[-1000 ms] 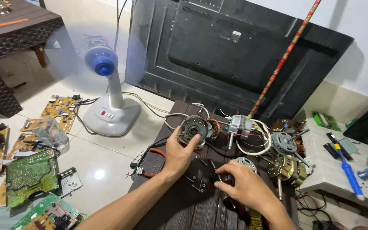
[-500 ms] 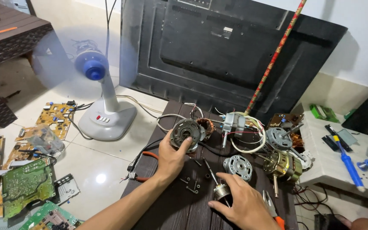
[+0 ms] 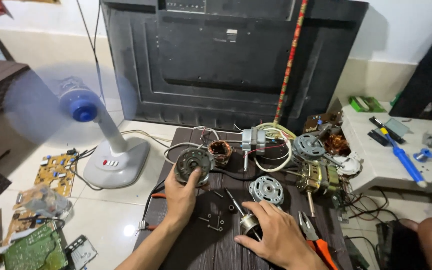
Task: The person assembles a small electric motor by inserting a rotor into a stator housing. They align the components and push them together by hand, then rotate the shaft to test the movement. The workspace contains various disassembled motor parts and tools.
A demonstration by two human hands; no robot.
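My left hand [image 3: 178,197] grips a round grey motor housing cover [image 3: 192,164], held tilted on the dark wooden table [image 3: 211,250]. My right hand [image 3: 273,234] closes around a motor rotor with a steel shaft [image 3: 241,212] that lies on the table and points up-left. Just beyond my right hand lies a second round silver end cover [image 3: 266,189]. A copper-wound stator [image 3: 220,151] sits behind the cover in my left hand. Small screws [image 3: 211,220] lie between my hands.
More fan motors [image 3: 316,176] and a wired motor [image 3: 253,141] crowd the table's far right. Orange-handled pliers [image 3: 312,236] lie right of my right hand. A running white pedestal fan [image 3: 108,155] stands left. Circuit boards [image 3: 36,247] litter the floor. A large black TV back panel [image 3: 226,60] leans behind.
My right hand moved from the table's right side down to the rotor and took hold of it. My left hand stays on the housing cover. The camera moved closer.
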